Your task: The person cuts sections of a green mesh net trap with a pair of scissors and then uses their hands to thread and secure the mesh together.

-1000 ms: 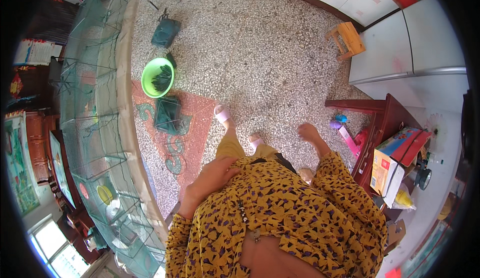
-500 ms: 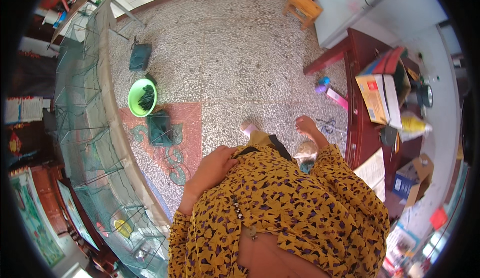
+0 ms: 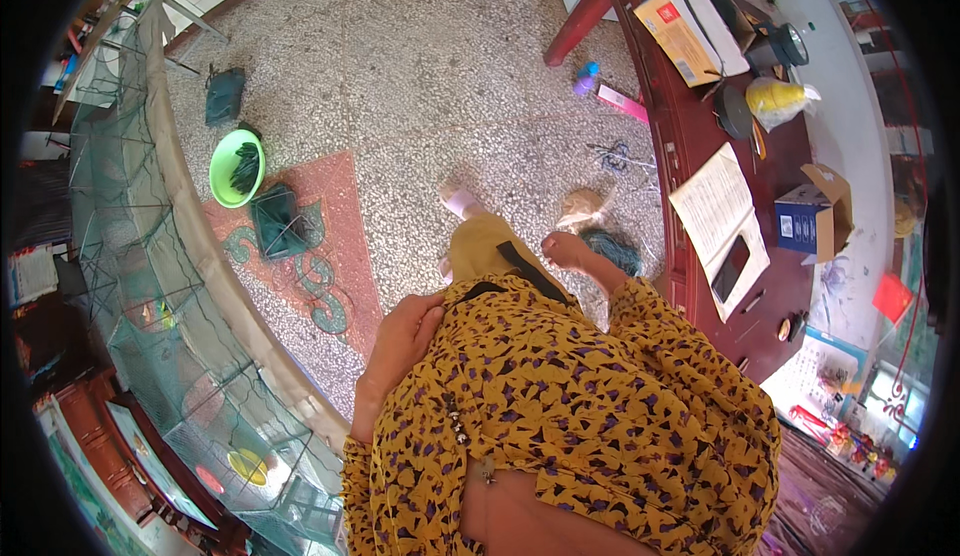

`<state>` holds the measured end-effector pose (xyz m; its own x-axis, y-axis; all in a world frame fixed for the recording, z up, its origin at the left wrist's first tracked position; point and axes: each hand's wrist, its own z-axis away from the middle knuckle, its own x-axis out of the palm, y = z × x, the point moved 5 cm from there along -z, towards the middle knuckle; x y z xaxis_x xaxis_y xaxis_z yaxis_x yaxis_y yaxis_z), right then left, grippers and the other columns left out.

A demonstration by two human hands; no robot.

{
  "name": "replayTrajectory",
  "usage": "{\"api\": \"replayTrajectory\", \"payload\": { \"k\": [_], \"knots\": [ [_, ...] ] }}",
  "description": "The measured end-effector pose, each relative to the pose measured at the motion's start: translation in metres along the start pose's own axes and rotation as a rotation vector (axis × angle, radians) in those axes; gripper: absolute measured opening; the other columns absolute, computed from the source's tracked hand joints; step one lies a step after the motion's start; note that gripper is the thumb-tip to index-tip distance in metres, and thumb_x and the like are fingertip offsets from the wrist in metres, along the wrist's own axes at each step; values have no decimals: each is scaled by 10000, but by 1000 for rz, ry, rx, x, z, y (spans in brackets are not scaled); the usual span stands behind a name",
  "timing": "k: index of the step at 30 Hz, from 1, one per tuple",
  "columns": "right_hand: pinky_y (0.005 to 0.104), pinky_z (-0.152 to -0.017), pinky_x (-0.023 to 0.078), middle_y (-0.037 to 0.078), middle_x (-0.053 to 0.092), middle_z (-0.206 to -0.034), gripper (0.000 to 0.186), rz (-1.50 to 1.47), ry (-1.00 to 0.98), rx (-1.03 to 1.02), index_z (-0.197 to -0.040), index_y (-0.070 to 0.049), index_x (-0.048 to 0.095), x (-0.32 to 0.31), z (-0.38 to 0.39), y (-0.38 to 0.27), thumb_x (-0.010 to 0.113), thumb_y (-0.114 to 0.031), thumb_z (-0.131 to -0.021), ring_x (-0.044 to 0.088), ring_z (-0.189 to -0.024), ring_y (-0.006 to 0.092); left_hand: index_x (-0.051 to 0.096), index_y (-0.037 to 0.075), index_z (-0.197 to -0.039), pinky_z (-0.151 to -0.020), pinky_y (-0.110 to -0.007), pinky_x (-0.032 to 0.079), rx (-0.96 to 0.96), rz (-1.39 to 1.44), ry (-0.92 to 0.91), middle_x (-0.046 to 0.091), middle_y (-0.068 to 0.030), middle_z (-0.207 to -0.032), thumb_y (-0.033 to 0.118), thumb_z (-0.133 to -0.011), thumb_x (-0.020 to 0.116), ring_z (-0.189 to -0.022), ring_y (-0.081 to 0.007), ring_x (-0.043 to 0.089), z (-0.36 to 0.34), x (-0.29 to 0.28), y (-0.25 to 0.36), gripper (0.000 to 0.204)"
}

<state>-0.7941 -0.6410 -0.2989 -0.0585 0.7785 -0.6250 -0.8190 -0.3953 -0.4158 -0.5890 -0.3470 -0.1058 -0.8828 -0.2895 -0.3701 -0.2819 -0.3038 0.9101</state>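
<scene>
My left hand (image 3: 405,331) rests against the yellow patterned shirt (image 3: 560,396) at my left hip, fingers laid along the cloth and holding nothing visible. Out in front of my right thigh, my right hand (image 3: 568,252) hangs with its fingers curled in, and nothing shows in it. Beneath and beside it on the floor lie a dark green bundle of netting or cord (image 3: 612,250) and a crumpled clear plastic bag (image 3: 586,207). My foot (image 3: 460,201) stands ahead on the speckled floor.
Along the left runs a long green net cage (image 3: 150,286). Near it are a light green basin (image 3: 237,169) with dark contents and dark green bundles (image 3: 278,221). At right, a red-brown table (image 3: 690,301) bears an open notebook (image 3: 710,206), a phone (image 3: 731,268) and boxes (image 3: 812,211).
The view has swung, so basin and bundles sit farther left, and more of the notebook, with a phone on it, shows. My left hand stays at my hip; my right hand remains low and curled.
</scene>
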Motion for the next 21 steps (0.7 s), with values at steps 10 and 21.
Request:
{"api": "replayTrajectory", "payload": {
  "k": [10,21],
  "knots": [
    [386,-958,392,220,510,-1221,533,-168,1417,-48,-1285,7,437,-149,175,94,643,-224,-851,494,-1110,366,595,33,-1111,-825,-400,456,-34,11,30,604,-164,-976,218,-925,509,-930,-338,579,43,51,5,276],
    [471,-935,436,248,534,-1236,1002,-399,993,929,-1232,122,484,-172,255,367,489,-759,-754,529,-1118,390,593,28,-1118,-878,-411,429,-108,-118,-132,590,-182,-1007,253,-940,494,-984,-341,542,30,108,14,303]
  ]
}}
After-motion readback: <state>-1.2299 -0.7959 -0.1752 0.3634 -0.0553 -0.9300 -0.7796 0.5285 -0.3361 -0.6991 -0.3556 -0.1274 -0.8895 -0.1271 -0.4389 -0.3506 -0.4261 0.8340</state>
